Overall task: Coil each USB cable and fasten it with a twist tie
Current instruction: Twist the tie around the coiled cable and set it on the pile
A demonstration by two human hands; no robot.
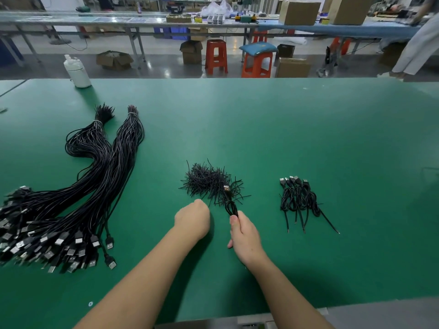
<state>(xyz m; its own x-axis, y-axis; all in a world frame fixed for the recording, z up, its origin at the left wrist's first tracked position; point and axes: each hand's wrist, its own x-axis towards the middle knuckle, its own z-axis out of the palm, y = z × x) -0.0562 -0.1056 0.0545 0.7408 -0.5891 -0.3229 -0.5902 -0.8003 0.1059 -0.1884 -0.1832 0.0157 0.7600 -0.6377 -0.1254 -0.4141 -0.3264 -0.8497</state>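
Both forearms reach fwd, bare, side by side. The left hand [193, 220] is curled into a loose fist, knuckles up; what it holds cannot be seen. The right hand [244, 236] is closed, thumb on top, gripping a coiled cable [231, 206].

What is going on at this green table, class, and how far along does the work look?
A person is bundling USB cables. The right hand grips a coiled cable beside the pile of twist ties, while the left hand, fingers curled, reaches toward that pile. A few finished coils lie to the right. Two large bundles of uncoiled cables wait on the left, so most of the work remains.
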